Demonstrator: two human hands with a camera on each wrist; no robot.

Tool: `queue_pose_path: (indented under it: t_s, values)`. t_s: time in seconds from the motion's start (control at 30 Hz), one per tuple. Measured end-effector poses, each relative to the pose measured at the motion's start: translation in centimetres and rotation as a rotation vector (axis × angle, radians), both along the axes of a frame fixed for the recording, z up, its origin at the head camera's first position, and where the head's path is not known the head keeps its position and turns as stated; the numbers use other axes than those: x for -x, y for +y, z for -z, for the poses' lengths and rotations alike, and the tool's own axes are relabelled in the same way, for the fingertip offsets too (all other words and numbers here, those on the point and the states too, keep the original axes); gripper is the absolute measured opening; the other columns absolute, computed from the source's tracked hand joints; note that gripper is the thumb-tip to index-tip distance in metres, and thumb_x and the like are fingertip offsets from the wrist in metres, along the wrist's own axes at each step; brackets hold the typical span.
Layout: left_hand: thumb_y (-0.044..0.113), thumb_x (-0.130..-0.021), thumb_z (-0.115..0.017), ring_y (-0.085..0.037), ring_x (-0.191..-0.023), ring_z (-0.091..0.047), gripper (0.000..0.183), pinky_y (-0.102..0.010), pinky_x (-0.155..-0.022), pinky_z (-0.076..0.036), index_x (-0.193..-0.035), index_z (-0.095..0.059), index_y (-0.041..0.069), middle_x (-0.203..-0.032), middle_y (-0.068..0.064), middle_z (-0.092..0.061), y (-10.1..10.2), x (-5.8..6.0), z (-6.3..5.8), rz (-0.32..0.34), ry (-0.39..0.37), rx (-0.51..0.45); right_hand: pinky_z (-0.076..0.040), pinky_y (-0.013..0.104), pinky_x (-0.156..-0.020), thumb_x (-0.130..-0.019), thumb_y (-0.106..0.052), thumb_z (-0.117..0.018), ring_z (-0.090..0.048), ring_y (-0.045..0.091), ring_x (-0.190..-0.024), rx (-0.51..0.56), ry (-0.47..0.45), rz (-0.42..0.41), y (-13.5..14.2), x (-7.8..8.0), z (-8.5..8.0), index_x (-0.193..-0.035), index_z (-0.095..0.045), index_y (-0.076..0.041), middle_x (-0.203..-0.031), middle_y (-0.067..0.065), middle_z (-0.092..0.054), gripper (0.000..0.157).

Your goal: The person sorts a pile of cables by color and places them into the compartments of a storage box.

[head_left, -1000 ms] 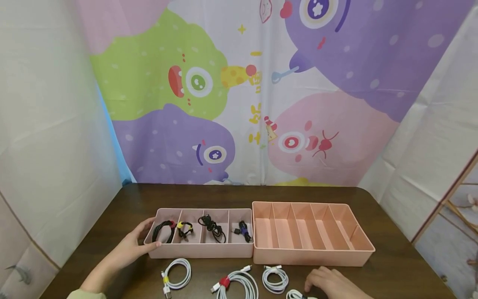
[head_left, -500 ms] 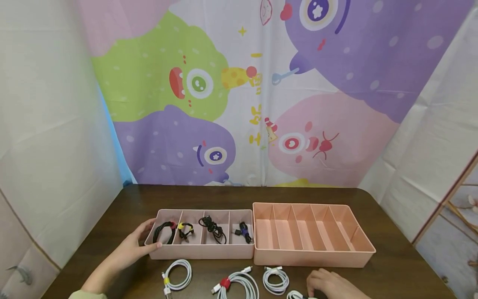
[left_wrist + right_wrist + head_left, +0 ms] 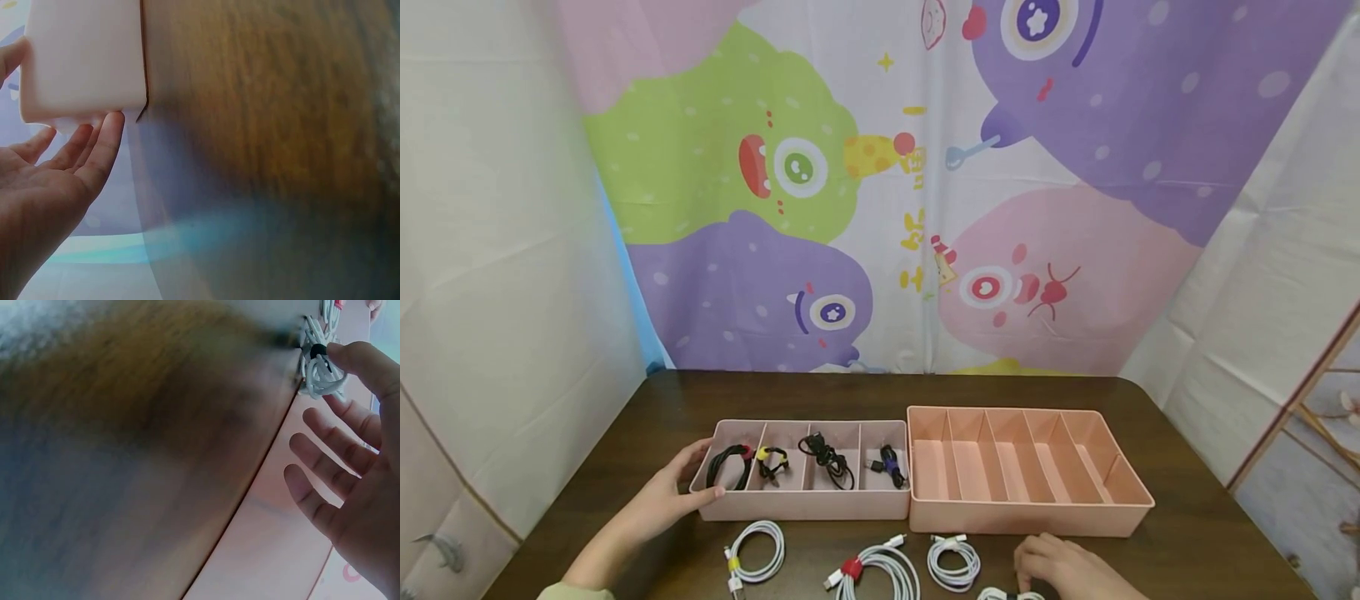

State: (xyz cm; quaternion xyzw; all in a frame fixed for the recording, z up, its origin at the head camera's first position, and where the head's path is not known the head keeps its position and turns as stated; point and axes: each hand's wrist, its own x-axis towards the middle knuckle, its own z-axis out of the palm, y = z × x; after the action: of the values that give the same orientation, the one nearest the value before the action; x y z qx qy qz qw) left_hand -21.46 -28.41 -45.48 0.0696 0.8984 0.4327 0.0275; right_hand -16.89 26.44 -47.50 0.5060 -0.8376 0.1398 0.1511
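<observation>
While our right hand (image 3: 1067,568) pinches a black-tied white cable (image 3: 996,594) on the table (image 3: 610,467), we list three coiled white cables (image 3: 953,582) to its left; our left hand (image 3: 666,496), thumb and fingers apart, grips the left end of a mauve box (image 3: 805,505), four black cables (image 3: 827,456) inside; peach box (image 3: 1026,516) adjoining; cartoon curtain (image 3: 910,192) behind.

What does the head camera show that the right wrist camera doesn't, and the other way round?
Only the head view: the dark cables in the pale box and the compartments inside the peach box.

Only the right wrist view: the palm side of the right hand, its thumb at the black tie on a white cable.

Both: the right hand, that cable, the peach box's outer wall and the tabletop.
</observation>
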Motion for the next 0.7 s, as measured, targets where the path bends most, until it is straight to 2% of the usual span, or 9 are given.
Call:
queue_pose_path:
  t_s: [0.13, 0.27, 0.37, 0.5, 0.7]
  values:
    - [0.025, -0.084, -0.070, -0.048, -0.121, -0.044, 0.078, -0.056, -0.086, -0.046, -0.144, -0.026, 0.002, -0.140, -0.032, -0.036, 0.1, -0.1, -0.1, -0.004, 0.002, 0.002, -0.031, 0.006, -0.067, -0.071, -0.045, -0.074, -0.043, -0.004, -0.082, 0.011, 0.053, 0.010, -0.3, -0.1, -0.6, -0.080, -0.055, -0.030, -0.093, -0.019, -0.051, 0.026]
    - [0.025, -0.084, -0.070, -0.048, -0.121, -0.044, 0.078, -0.056, -0.087, -0.046, -0.144, -0.026, 0.001, -0.140, -0.032, -0.036, 0.1, -0.2, -0.1, -0.006, 0.006, 0.008, -0.031, 0.004, -0.068, -0.066, -0.041, -0.077, -0.042, -0.006, -0.082, 0.017, 0.077, 0.006, -0.6, -0.3, -1.1, -0.082, -0.054, -0.030, -0.091, -0.022, -0.047, 0.030]
    - [0.026, -0.084, -0.070, -0.049, -0.122, -0.043, 0.078, -0.056, -0.087, -0.045, -0.144, -0.025, 0.001, -0.140, -0.032, -0.035, 0.1, -0.2, 0.0, -0.005, 0.001, 0.008, -0.031, 0.004, -0.068, -0.068, -0.042, -0.077, -0.042, -0.007, -0.082, 0.029, 0.050, 0.010, -0.8, -0.4, -1.5, -0.085, -0.054, -0.030, -0.090, -0.022, -0.046, 0.031]
    - [0.026, -0.085, -0.070, -0.049, -0.122, -0.043, 0.079, -0.055, -0.086, -0.046, -0.144, -0.025, 0.002, -0.140, -0.032, -0.035, 0.0, -0.1, 0.0, -0.005, -0.005, 0.007, -0.033, 0.005, -0.069, -0.072, -0.051, -0.074, -0.041, -0.007, -0.082, 0.048, 0.039, 0.005, -1.0, -0.5, -2.0, -0.087, -0.054, -0.029, -0.089, -0.022, -0.046, 0.033]
    - [0.026, -0.084, -0.070, -0.049, -0.121, -0.043, 0.078, -0.055, -0.086, -0.046, -0.144, -0.025, 0.002, -0.139, -0.032, -0.036, 0.0, -0.1, 0.0, -0.005, -0.003, 0.007, -0.035, 0.007, -0.072, -0.073, -0.048, -0.075, -0.042, -0.008, -0.081, 0.076, 0.122, -0.041, -1.3, -0.4, -2.5, -0.086, -0.056, -0.027, -0.087, -0.022, -0.047, 0.031]
